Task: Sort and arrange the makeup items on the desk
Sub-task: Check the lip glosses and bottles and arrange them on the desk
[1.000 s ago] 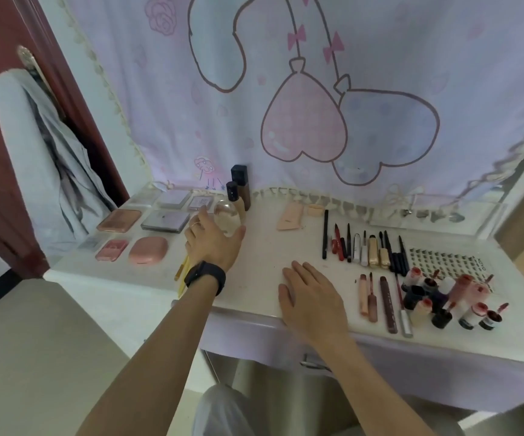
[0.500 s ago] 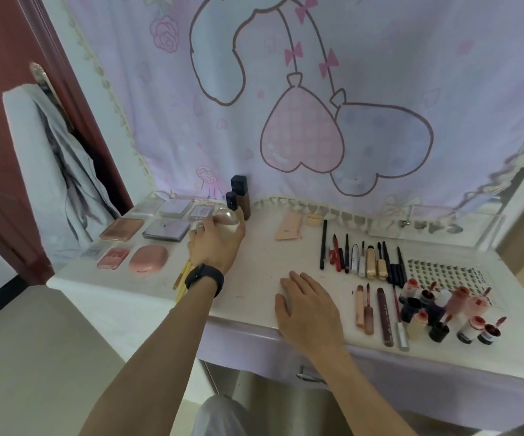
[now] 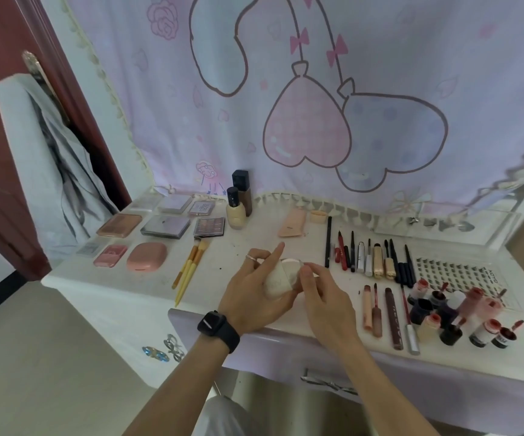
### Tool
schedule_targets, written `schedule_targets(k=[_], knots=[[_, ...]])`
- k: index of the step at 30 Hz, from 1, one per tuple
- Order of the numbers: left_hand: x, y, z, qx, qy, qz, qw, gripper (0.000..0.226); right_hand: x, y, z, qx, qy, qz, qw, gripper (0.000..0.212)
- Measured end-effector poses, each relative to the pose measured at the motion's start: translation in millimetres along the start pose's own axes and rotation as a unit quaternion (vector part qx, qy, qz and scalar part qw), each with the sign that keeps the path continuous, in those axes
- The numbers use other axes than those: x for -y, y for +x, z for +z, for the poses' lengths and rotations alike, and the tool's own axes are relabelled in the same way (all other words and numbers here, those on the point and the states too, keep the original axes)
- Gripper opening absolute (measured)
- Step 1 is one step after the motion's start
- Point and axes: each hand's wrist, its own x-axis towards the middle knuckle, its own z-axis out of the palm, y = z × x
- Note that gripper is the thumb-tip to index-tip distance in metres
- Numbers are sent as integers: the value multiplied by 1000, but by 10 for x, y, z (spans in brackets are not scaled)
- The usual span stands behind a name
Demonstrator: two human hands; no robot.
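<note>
Status: sorting is mostly complete. One item is not placed yet: a white powder puff (image 3: 275, 281), held just above the surface (image 3: 256, 236) at 6 o'clock, near the front edge.

- The left hand (image 3: 253, 297) grips the puff; its fingers are curled round it, forefinger extended.
- The right hand (image 3: 325, 294) pinches the puff's edge between thumb and forefinger. Whether a clear cover is being pulled off cannot be told.

Groups already laid out:
- 10 o'clock: flat palettes (image 3: 165, 226) in rows, with a pink compact (image 3: 146, 256) in front.
- 9 o'clock: yellow-handled brushes (image 3: 191, 265), side by side.
- 11 o'clock: two foundation bottles (image 3: 235, 210), upright and touching.
- 12 o'clock: a pink tube (image 3: 292, 223), lying flat.
- 2 o'clock: pencils and liners (image 3: 370, 256) in a parallel row.
- 3 o'clock: a sheet of lashes (image 3: 455, 272).
- 4 o'clock: lip tubes (image 3: 380, 309) in a row; beside them a less tidy cluster of small lip pots (image 3: 458, 313), which probably needs straightening.

Room: a lilac curtain (image 3: 304, 73) with heart balloons hangs behind the surface. A dark red door (image 3: 0, 136) stands at the left, with a pale garment (image 3: 44, 152) hung on it.
</note>
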Motion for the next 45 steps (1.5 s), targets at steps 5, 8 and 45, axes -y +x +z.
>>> schedule_targets(k=[5, 8, 45], knots=[[-26, -38, 51, 12, 7, 34, 999, 86, -30, 75, 4, -1, -24, 3, 1000, 59], [-49, -60, 55, -26, 4, -8, 1000, 71, -57, 109, 7, -1, 21, 26, 999, 56], [-3, 27, -25, -91, -189, -156, 965, 30, -39, 19, -37, 94, 83, -72, 989, 20]])
